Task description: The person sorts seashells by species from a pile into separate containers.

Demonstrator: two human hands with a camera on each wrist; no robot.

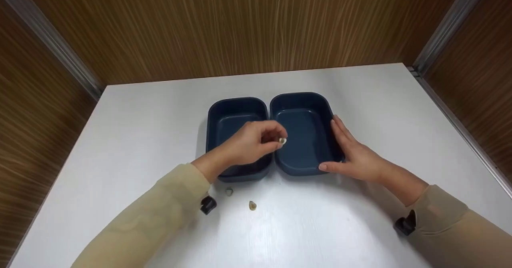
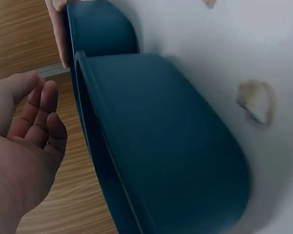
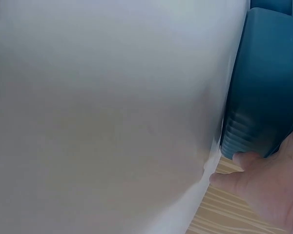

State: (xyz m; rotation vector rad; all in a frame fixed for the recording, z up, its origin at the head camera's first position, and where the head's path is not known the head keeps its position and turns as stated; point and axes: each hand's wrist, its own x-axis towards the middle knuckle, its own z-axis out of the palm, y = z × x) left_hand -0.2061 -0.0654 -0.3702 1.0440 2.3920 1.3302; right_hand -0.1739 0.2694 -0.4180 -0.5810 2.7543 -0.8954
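Observation:
In the head view my left hand [image 1: 252, 142] pinches a small pale shell [image 1: 283, 141] between thumb and fingertips. It hovers over the left dark-blue box [image 1: 232, 122], with the fingertips near where the two boxes meet. My right hand [image 1: 356, 160] rests against the right dark-blue box [image 1: 300, 140], fingers straight along its outer right wall and thumb at the front corner. Two more shells lie on the table before the left box, one greyish [image 1: 229, 191] and one brownish [image 1: 252, 205]. The left wrist view hides the pinched shell behind the fingers.
The boxes stand side by side on a white table [image 1: 152, 120]. Wood-grain panels [image 1: 248, 28] rise behind and at both sides, with metal strips [image 1: 444, 24] at the corners. A small black device [image 1: 208, 205] sits at each wrist.

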